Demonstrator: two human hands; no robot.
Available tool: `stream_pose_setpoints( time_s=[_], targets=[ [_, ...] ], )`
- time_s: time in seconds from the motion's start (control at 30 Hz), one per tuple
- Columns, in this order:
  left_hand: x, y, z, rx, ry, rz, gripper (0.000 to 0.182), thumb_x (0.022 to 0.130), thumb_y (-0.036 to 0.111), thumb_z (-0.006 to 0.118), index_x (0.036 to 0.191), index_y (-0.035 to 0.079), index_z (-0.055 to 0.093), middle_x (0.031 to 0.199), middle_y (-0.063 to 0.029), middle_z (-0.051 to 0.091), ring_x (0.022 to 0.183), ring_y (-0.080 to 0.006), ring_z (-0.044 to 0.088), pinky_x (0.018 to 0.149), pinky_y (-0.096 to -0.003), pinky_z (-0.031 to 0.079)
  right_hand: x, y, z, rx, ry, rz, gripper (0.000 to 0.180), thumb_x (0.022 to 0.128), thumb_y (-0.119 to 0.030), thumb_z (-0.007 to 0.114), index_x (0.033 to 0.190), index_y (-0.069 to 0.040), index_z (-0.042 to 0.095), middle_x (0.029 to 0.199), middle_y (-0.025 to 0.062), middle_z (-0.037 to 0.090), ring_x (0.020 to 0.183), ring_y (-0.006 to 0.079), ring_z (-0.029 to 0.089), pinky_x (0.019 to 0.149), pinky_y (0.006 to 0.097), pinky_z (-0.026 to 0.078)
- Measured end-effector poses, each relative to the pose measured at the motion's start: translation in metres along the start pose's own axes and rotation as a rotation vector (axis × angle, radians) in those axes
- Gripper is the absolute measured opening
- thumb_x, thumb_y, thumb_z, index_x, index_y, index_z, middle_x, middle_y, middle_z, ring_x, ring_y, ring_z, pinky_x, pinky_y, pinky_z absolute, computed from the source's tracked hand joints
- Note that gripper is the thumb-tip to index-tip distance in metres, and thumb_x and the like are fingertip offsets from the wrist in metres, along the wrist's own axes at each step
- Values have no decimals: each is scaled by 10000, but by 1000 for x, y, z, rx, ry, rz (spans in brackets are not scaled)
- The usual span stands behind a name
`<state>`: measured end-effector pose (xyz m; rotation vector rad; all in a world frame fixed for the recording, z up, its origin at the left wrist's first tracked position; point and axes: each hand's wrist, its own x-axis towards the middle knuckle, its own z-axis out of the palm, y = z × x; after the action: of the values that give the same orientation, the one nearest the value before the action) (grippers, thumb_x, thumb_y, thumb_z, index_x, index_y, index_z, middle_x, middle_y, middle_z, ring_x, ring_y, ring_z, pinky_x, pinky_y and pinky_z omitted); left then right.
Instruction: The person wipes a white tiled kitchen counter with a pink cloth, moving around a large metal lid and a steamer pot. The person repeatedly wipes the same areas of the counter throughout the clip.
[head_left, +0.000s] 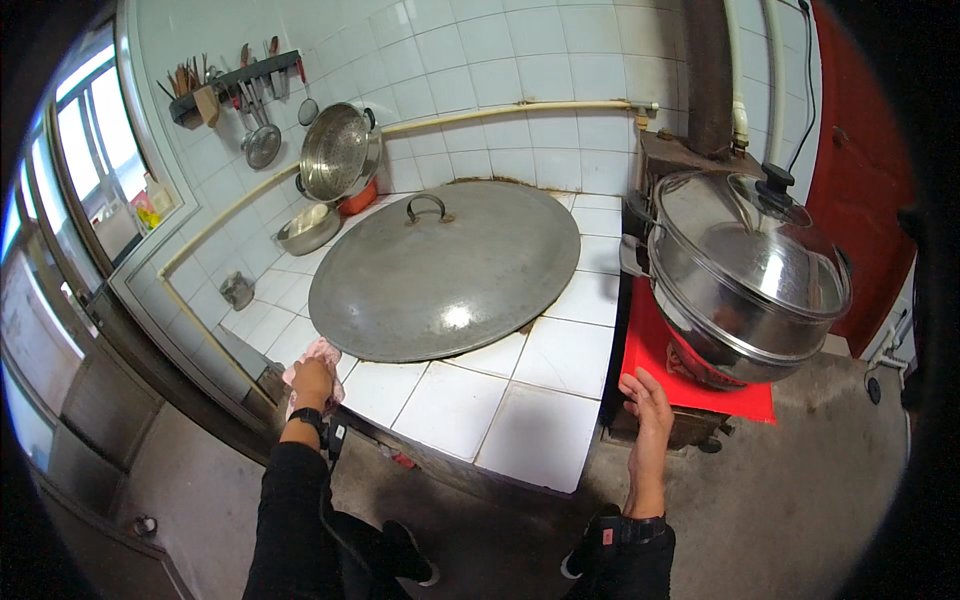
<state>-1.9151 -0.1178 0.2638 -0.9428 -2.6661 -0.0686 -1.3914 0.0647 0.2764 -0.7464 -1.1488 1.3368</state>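
My left hand (312, 384) holds a pink cloth (324, 349) against the front left edge of the white tiled stove top (457, 405). Just beyond the cloth is the rim of a large grey metal wok lid (442, 277) with a loop handle (426, 207) on top. Out past the counter's right edge, my right hand (648, 409) hangs in the air with nothing in it, its fingers spread slightly. It is nearest the red sheet (750, 403) under a stainless steel steamer pot (739, 315), which has a glass lid (757, 240).
At the back left, a steel bowl (307, 234) stands below a steamer basket (339, 150) leaning at the wall. Ladles and skimmers (262, 145) hang from a rack (232, 81). A yellowish pipe (510, 111) crosses the tiles. Right of the counter, a dark flue (706, 82) rises behind the pot.
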Motion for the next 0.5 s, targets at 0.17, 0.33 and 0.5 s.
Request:
stream_pose_setpoints(
  time_s=[0.17,0.33,0.5],
  targets=[
    [-50,29,-19,-25,104,296,245,864,248,539,967,44,626,963,-161,604,897,-353,578,769,-444,485,-2,-1,3,30,-4,16,357,963,-201,486,1248,10,527,1135,102,634,1029,151,571,873,265,406],
    [-105,99,-49,-116,124,521,208,818,187,571,943,24,607,986,-154,596,904,-330,582,748,-424,495,-5,-2,2,16,-33,-4,357,951,-189,472,1259,-15,526,1147,92,638,1021,133,589,835,249,403],
    [-137,184,-72,-144,98,694,200,818,169,547,964,40,593,987,-116,594,905,-279,593,674,-429,499,-4,-2,2,63,-19,9,355,952,-184,475,1258,-11,524,1141,100,640,1011,131,593,829,244,404]
  ],
)
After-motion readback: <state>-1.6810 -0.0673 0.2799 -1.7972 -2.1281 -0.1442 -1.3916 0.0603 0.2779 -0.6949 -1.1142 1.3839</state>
